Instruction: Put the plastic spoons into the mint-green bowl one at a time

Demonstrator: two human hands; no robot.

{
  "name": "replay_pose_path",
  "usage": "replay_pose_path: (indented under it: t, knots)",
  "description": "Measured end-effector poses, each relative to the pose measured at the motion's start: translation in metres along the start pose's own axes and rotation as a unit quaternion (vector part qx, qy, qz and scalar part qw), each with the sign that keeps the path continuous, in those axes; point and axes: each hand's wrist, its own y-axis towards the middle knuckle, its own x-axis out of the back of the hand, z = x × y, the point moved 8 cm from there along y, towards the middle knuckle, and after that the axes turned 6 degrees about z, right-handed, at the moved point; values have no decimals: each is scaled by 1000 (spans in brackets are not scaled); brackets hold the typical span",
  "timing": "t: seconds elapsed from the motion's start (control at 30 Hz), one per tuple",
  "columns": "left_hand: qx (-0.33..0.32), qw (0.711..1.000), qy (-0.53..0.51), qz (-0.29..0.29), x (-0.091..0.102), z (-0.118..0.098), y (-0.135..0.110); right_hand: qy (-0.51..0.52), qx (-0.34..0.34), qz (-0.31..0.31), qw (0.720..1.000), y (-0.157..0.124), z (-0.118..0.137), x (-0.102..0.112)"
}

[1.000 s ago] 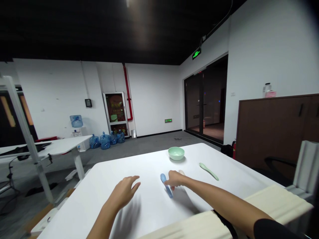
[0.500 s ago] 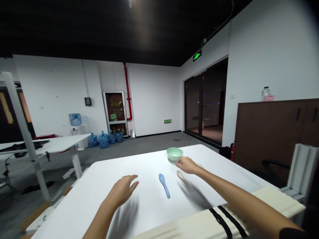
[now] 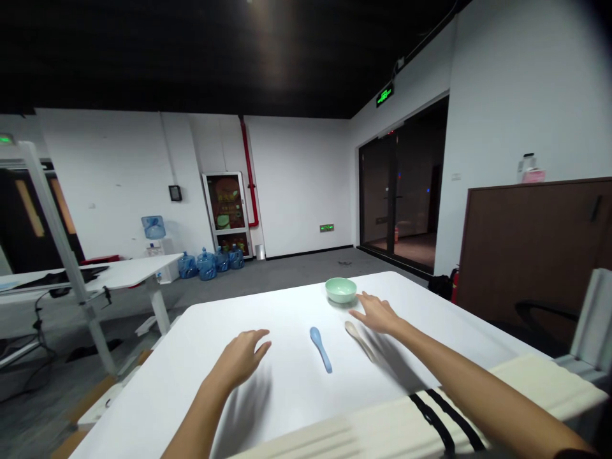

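Note:
My left hand (image 3: 241, 358) lies flat on the white table (image 3: 296, 408) with its fingers stretched out, holding nothing. A blue spoon (image 3: 320, 348) lies to its right. Beside that spoon lies a beige spoon (image 3: 359, 340). My right hand (image 3: 377, 312) reaches out just past the beige spoon's bowl end, fingers extended and low over the table. A mint-green bowl (image 3: 341, 290) stands a little beyond its fingertips. No green spoon shows; the right hand covers the spot where one lay.
A cream board with black stripes (image 3: 430, 421) lies along the table's near edge. A brown cabinet (image 3: 535, 248) stands at the right, with a dark chair (image 3: 540, 315) in front of it. Another white desk (image 3: 95, 277) and water bottles (image 3: 208, 264) are at the left.
My right hand left the blue spoon and moved right and farther away, past the beige spoon toward the bowl. The green spoon is now out of sight. My left hand stayed put.

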Motion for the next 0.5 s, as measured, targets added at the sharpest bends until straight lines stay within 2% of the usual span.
replay_pose_path:
  t: [0.1,0.2,0.5]
  knots:
    - [3,1000,0,3,1,-2,0,-23,-44,31,998,5,-27,-13]
    - [4,1000,0,8,0,-3,-1,-23,-66,60,996,7,-41,-21]
    - [15,1000,-2,9,0,1,0,7,-37,73,997,4,-30,-22]
